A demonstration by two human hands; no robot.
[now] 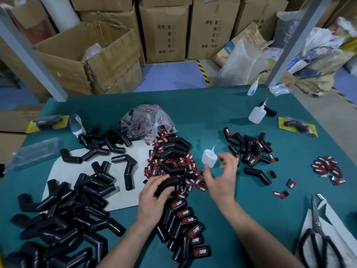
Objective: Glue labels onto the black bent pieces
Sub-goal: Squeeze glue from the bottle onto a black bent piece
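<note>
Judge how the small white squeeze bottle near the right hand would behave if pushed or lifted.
The squeeze bottle stands upright on a small base with a long thin nozzle, so a sideways push would probably tip it. Its translucent plastic looks thin, so it is likely light and may dent under a firm grip.

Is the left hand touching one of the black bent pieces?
Touching. The head view shows the left hand with its fingers and thumb curled round a black bent piece, with no gap between them.
</note>
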